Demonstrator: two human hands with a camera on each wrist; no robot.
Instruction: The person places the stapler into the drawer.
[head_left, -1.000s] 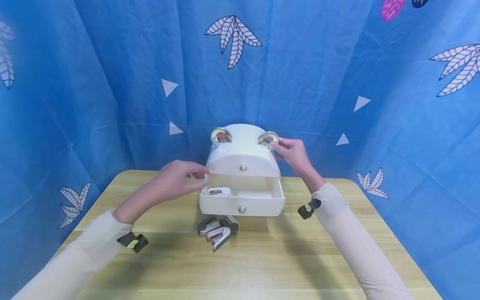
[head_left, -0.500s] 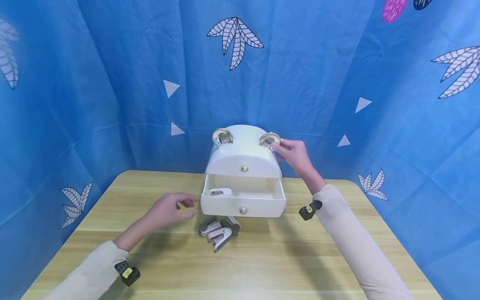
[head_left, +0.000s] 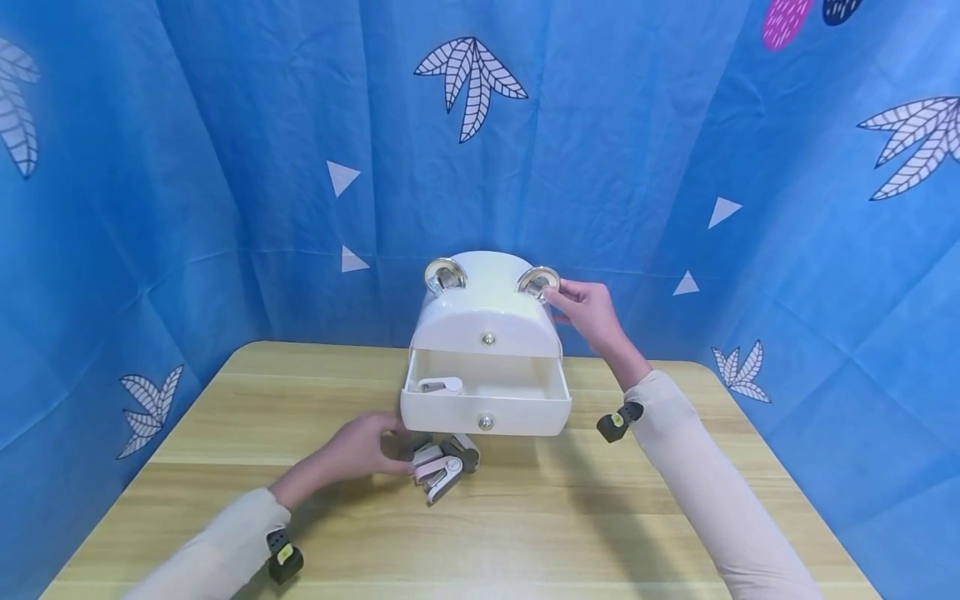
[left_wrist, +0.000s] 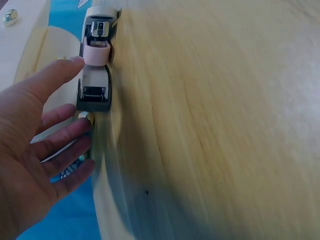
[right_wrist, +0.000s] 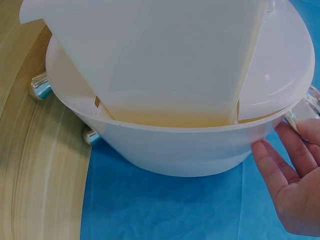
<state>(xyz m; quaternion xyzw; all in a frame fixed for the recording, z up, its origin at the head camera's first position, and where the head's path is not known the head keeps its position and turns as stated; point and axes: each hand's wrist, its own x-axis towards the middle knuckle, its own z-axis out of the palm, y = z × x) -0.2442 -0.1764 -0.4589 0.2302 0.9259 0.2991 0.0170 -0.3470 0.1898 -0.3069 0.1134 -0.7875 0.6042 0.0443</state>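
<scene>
Staplers [head_left: 452,468] lie heaped on the tabletop [head_left: 525,533] by the pulled-out drawer [head_left: 525,413], so I should pinch just one with my loosely spread left hand [head_left: 362,450] while my right hand [head_left: 591,313] grips the cabinet [head_left: 486,287] by one ear [head_left: 536,284]

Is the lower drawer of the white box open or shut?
Open. The drawer sticks out from the front of the box, and the head view shows its inside, where a small stapler lies.
</scene>
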